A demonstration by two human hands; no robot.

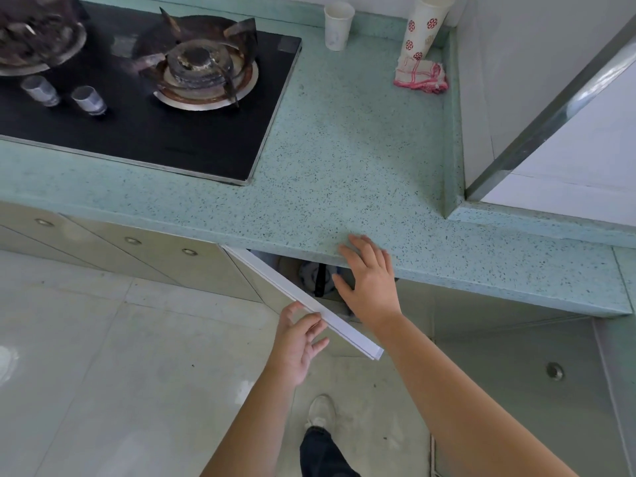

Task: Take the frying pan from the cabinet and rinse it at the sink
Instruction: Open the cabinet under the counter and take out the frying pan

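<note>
Frying pan (320,282) lies inside the cabinet, mostly hidden under the table edge; black handle faces outward. Cabinet door (275,278) swung open.

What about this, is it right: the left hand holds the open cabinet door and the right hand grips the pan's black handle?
No. The head view shows the right hand open, fingers spread, gripping nothing; the black handle sits inside. The left hand does hold the open cabinet door.
</note>
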